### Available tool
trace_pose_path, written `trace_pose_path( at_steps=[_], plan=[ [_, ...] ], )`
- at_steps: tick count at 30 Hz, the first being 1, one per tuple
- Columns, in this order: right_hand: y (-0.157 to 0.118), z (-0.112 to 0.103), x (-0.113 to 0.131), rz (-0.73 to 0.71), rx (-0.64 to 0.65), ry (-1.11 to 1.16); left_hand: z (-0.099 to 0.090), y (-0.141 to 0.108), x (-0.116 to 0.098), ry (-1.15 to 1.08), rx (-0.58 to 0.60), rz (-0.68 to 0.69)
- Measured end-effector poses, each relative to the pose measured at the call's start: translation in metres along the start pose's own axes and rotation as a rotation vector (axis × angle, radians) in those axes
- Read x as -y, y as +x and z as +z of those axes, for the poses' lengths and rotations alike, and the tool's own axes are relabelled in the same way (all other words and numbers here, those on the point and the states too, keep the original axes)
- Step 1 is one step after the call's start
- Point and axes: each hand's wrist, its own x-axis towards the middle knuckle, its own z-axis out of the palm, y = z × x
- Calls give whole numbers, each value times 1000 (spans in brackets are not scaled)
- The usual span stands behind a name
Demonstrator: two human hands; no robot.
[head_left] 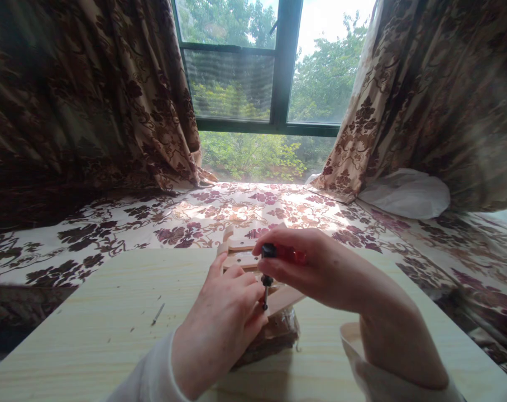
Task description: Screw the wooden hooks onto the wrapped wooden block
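Observation:
My right hand (320, 268) is closed around the black handle of a small screwdriver (267, 282). Its metal shaft points down, with the tip at what looks like a dark screw (265, 306) beside my left fingers. My left hand (224, 324) is closed on a pale wooden piece with slats (240, 259), which has small dark dots that look like screw heads or holes. One bare wooden strip (285, 300) slants out to the right under the screwdriver. Beneath it lies a brown bundle in clear plastic (274, 338), partly hidden by my left hand.
The light wooden tabletop (123, 312) carries dark scraps and a thin dark sliver (157, 314) at left. Beyond it spreads a floral cloth (123, 226). A white plastic bag (406, 194) sits at right, and patterned curtains (153, 95) flank the window (281, 67).

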Motion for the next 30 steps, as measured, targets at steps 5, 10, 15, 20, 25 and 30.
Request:
trace_pose_path(
  at_steps=[5,10,15,20,25,30],
  plan=[
    [4,3,-6,54,-73,-113,0,1,1,-27,-6,-16],
    [2,3,-3,35,-86,-105,2,1,2,-34,-18,-13],
    [1,3,3,-48,-25,-10,1,0,1,-24,-39,-14],
    [4,4,-3,51,-117,-156,-1,1,0,-33,-8,-20],
    [0,0,1,10,-43,-81,-1,0,0,-34,-25,-11],
    [-1,1,3,-15,-11,-43,0,1,0,-33,-36,-12]
  ],
)
